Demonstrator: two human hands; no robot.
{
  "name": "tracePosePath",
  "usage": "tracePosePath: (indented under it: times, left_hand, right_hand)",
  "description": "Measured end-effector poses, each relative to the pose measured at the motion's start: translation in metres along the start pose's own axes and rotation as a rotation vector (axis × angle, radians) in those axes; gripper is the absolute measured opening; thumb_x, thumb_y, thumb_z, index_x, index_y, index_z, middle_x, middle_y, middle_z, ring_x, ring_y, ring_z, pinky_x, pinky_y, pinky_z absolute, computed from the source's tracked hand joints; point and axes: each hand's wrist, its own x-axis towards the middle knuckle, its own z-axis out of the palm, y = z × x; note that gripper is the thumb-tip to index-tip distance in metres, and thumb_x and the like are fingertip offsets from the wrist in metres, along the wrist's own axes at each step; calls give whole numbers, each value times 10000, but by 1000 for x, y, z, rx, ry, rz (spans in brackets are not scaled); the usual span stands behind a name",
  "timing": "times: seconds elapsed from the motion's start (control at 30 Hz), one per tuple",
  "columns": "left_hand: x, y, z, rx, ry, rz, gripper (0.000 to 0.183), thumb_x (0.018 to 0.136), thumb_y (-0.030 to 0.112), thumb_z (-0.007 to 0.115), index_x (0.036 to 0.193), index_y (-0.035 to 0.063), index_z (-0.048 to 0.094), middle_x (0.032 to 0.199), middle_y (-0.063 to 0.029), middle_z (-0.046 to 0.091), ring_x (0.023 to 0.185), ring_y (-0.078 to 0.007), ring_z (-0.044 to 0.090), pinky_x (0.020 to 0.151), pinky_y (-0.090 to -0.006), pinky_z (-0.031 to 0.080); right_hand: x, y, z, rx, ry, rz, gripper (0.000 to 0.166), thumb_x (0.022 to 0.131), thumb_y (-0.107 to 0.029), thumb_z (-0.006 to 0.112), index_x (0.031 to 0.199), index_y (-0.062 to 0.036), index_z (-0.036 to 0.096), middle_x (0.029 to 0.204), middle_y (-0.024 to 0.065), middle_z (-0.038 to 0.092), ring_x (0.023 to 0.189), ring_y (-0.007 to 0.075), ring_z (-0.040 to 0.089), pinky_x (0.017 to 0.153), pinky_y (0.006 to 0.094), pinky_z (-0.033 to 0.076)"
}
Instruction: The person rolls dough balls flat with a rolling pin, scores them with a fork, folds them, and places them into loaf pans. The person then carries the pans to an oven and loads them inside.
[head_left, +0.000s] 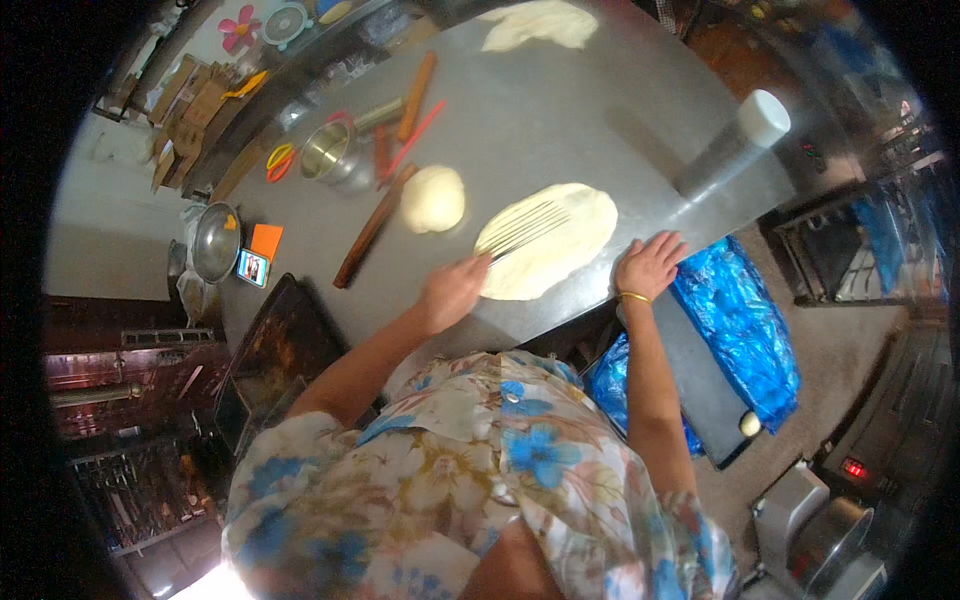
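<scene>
On the metal table lies a flat oval of dough (577, 225), pale and smooth-edged. My left hand (456, 292) is closed at its near left edge around a slender tool (529, 229). Thin dark parallel lines fan from that hand across the dough; whether they are all tines or partly cuts, I cannot tell. My right hand (649, 266), with a gold bangle at the wrist, rests at the table's front edge to the right of the dough, fingers apart and holding nothing. Beyond my left hand sits a round dough ball (433, 199), close to a wooden rolling pin (375, 229).
Another sheet of dough (540, 24) lies at the far edge. A white-lidded container (765, 118) stands at right. Leftward are a metal pot (326, 154), scissors (280, 161), a phone (253, 268) and a dark baking tray (289, 322). Blue plastic (739, 330) partly covers a lower tray (705, 375).
</scene>
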Motion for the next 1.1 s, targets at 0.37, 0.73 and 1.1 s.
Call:
tracePosePath:
  times: [0.37, 0.73, 1.1]
  left_hand:
    - [-41, -21, 24, -17, -107, -84, 230, 827, 105, 513, 1038, 16, 534, 927, -162, 609, 815, -336, 618, 670, -458, 497]
    - [36, 30, 6, -17, -74, -32, 237, 888, 61, 465, 1091, -41, 534, 876, -203, 625, 751, -344, 636, 643, -423, 522]
    - [-76, -11, -3, 64, -256, -215, 192, 830, 123, 515, 988, 14, 519, 913, -169, 606, 773, -369, 614, 620, -491, 482]
  right_hand:
    - [-2, 5, 6, -10, 21, -27, 616, 907, -349, 485, 1404, -19, 333, 1521, 140, 208, 1409, 352, 137, 1049, 545, 272]
    - [-1, 0, 2, 10, 2, -15, 616, 918, -360, 457, 1408, -14, 319, 1520, 140, 208, 1411, 357, 125, 1046, 550, 272]
    - [-2, 1, 0, 34, 2, -4, 611, 917, -348, 464, 1402, -5, 322, 1520, 148, 202, 1413, 356, 113, 1062, 536, 257]
